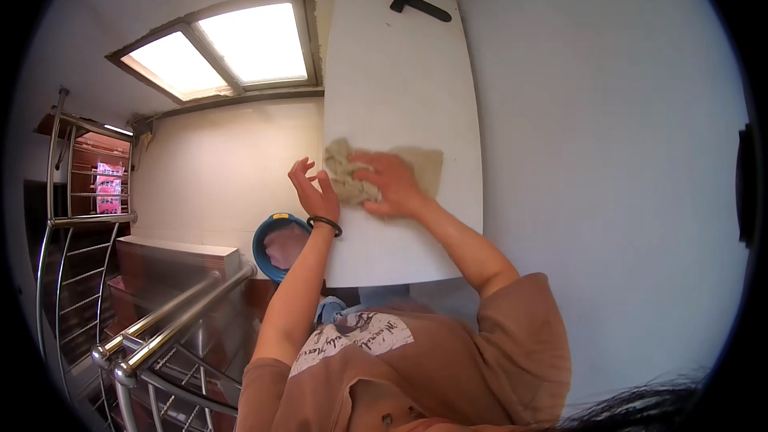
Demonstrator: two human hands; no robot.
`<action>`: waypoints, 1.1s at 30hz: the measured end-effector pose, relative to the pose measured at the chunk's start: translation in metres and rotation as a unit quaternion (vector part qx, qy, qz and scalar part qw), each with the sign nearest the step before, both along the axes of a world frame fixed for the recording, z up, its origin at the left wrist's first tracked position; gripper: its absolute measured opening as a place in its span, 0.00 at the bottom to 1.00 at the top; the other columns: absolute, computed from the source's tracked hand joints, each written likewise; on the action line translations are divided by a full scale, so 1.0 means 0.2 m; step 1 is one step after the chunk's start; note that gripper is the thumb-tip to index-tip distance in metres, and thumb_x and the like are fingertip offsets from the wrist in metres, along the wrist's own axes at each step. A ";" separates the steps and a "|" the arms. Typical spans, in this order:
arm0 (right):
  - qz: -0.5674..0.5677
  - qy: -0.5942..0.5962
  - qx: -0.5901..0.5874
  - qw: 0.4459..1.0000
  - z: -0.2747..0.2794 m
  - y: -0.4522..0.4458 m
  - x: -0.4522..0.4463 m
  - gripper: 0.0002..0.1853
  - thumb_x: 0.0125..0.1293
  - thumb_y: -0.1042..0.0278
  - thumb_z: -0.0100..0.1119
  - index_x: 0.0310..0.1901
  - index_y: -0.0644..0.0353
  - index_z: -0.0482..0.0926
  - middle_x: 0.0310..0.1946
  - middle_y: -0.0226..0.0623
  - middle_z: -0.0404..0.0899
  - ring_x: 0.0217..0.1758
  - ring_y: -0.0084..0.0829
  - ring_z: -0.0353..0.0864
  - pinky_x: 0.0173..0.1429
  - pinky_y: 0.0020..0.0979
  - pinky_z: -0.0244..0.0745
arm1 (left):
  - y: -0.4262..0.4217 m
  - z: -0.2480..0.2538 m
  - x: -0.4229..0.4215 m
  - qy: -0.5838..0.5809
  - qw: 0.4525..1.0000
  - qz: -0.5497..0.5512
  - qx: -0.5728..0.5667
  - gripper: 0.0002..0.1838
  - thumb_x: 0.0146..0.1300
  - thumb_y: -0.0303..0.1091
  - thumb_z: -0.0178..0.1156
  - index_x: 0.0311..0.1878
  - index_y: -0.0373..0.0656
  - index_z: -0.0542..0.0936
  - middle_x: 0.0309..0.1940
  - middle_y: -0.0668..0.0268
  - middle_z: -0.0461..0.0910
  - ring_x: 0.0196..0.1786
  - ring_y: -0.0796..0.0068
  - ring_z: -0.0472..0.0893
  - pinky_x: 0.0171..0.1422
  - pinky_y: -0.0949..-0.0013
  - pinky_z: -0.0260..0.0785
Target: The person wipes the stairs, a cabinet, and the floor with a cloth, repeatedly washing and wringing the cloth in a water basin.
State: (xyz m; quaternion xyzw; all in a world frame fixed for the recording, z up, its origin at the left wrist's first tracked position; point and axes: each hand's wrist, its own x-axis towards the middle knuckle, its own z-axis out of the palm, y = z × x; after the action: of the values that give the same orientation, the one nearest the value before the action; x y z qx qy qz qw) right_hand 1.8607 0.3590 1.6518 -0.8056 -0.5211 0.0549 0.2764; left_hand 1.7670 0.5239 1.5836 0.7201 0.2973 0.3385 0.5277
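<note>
A beige cloth, bunched at its left end and flat at its right, lies on a long white board or tabletop. My right hand presses down on it, the fingers curled over the bunched part and the thumb apart. My left hand is raised at the board's left edge, close to the cloth, with fingers apart and nothing in them. A dark bracelet circles the left wrist. Just below that hand is a blue bucket with a pinkish cloth inside.
A black handle-like bar lies across the board's far end. A pale wall runs along the right. Metal stair railings stand at the left, near a box-like ledge. A two-pane window is at the upper left.
</note>
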 end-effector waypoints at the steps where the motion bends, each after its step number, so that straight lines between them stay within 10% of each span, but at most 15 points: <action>1: 0.005 0.006 0.002 1.000 0.01 -0.04 -0.13 0.29 0.45 0.58 0.71 0.53 0.51 0.79 0.69 0.33 0.71 0.70 0.43 0.70 0.71 0.50 0.66 | 0.02 -0.08 0.00 -0.013 0.999 0.023 -0.047 0.23 0.75 0.45 0.52 0.62 0.37 0.69 0.59 0.55 0.71 0.59 0.61 0.76 0.59 0.60 0.70; 12: -0.316 0.000 0.051 0.948 -0.07 -0.31 -0.40 0.28 0.46 0.61 0.71 0.52 0.55 0.81 0.68 0.40 0.74 0.65 0.49 0.75 0.69 0.48 0.69 | 0.50 -0.29 -1.23 0.027 0.979 0.090 -0.179 0.19 0.77 0.39 0.53 0.63 0.37 0.70 0.56 0.59 0.74 0.55 0.69 0.79 0.63 0.66 0.69; 16: -0.238 -0.047 0.032 0.970 -0.07 0.11 -0.51 0.27 0.45 0.59 0.72 0.51 0.55 0.81 0.66 0.40 0.75 0.63 0.48 0.76 0.65 0.47 0.72 | 0.56 -0.69 -1.87 0.062 0.975 0.158 -0.141 0.20 0.76 0.39 0.57 0.62 0.37 0.70 0.53 0.59 0.76 0.52 0.72 0.78 0.57 0.69 0.73; 24: -0.181 0.062 0.104 0.976 -0.22 0.40 -1.42 0.26 0.50 0.57 0.72 0.52 0.53 0.80 0.55 0.44 0.81 0.55 0.45 0.80 0.63 0.43 0.73 | 0.54 -0.73 -2.40 0.163 0.956 0.202 -0.136 0.20 0.75 0.43 0.58 0.57 0.35 0.73 0.50 0.58 0.77 0.47 0.70 0.81 0.54 0.69 0.75; 28: -0.218 0.467 0.190 0.835 -0.12 0.58 -1.60 0.22 0.60 0.54 0.67 0.52 0.57 0.80 0.47 0.39 0.83 0.49 0.32 0.82 0.57 0.34 0.76 | 0.60 -0.64 -2.44 0.143 0.967 0.170 -0.126 0.20 0.76 0.43 0.58 0.56 0.35 0.73 0.47 0.59 0.79 0.46 0.72 0.81 0.54 0.69 0.76; 33: -0.259 0.686 0.282 0.619 0.04 0.50 -1.49 0.22 0.66 0.52 0.61 0.54 0.60 0.78 0.39 0.33 0.82 0.41 0.25 0.82 0.46 0.30 0.79 | 0.65 -0.66 -2.50 0.093 0.970 0.181 -0.130 0.18 0.76 0.43 0.57 0.55 0.36 0.74 0.47 0.60 0.79 0.46 0.72 0.81 0.52 0.70 0.76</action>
State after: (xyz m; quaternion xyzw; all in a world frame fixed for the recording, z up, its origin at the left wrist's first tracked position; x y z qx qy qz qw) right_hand 1.5629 0.4599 1.6593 -0.5182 0.0600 0.3680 0.7697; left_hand 1.2664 0.6532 1.4511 0.6077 0.5116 0.3185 0.5172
